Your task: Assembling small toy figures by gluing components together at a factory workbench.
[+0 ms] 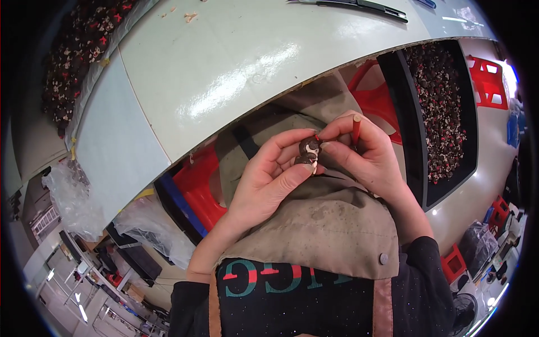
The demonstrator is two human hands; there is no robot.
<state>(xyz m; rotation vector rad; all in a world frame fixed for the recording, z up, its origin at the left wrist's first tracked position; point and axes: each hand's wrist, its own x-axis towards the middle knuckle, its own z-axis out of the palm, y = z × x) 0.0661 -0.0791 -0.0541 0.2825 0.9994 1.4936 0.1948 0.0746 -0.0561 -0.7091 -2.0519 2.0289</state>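
Above my lap, my left hand point(261, 177) is closed round a small dark-brown and cream figurine point(310, 150), pinching it between thumb and fingers. My right hand point(365, 154) meets it from the other side, its thumb and index fingertip at a tiny red piece point(317, 137) on the figurine's top. A thin red-handled tool point(356, 130) with a pale wooden end sticks up between the fingers of that same hand. Its working tip is hidden. A brown apron point(314, 230) lies beneath both hands.
A pale table point(224, 78) curves ahead, bearing a black pen-like tool point(365, 7) at its far edge. Many brown and red pieces point(84, 56) lie heaped at far left. A black tray point(471, 151) of similar pieces stands right, beside red stools point(488, 81). Plastic bags point(76, 196) hang left.
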